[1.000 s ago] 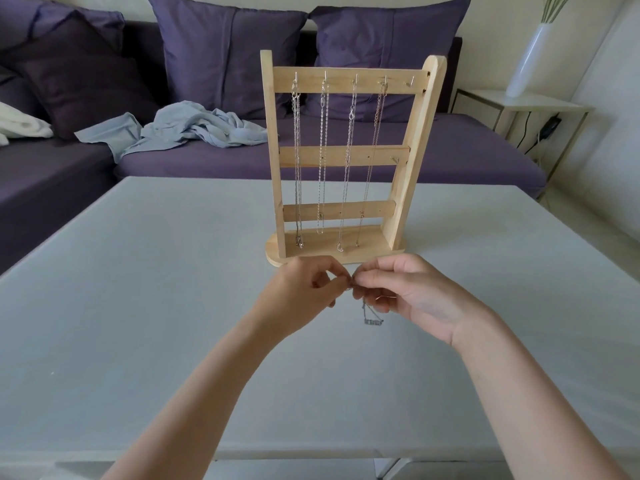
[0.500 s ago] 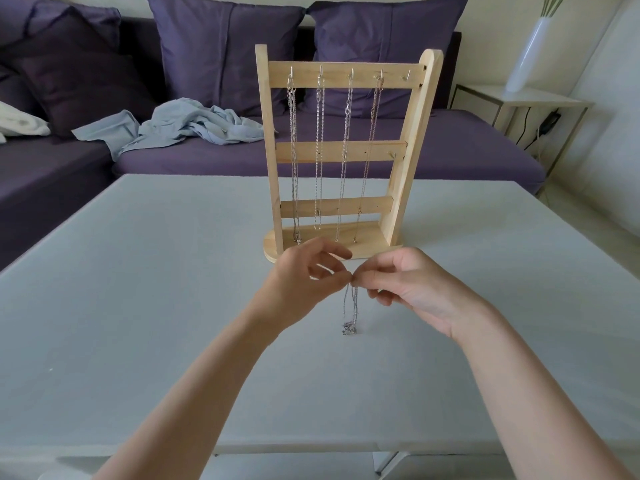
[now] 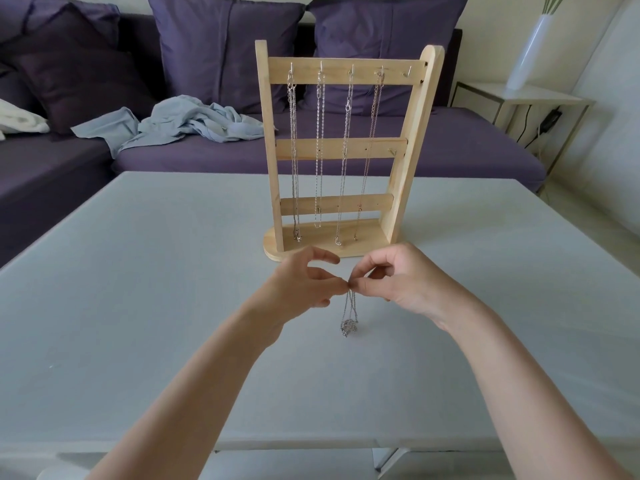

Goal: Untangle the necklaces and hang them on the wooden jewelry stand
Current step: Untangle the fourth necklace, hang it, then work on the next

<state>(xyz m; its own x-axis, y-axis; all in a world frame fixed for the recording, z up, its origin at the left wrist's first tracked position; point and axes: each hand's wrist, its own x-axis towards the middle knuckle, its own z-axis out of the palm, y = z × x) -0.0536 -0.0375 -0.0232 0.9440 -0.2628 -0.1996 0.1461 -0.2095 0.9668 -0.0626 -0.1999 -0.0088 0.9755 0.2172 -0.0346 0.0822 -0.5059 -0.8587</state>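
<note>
Left hand (image 3: pixel 304 285) and right hand (image 3: pixel 401 282) fingertip to fingertip above the grey table (image 3: pixel 138 289), each pinching the top of a thin silver necklace (image 3: pixel 349 317) between thumb and forefinger, other fingers loosely curled. Chain hanging straight down, bunched at its lower end against the tabletop. At 12 o'clock, just beyond, wooden jewelry stand (image 3: pixel 341 147) upright with four hung chains (image 3: pixel 320 147); rightmost top hook (image 3: pixel 408 71) bare.

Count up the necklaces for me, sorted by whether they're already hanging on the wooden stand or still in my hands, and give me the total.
Hanging on the top bar of the wooden stand: 4
Held in the hands, its lower end bunched: 1, the held necklace, pinched between the left hand and the right hand
Total: 5
</note>
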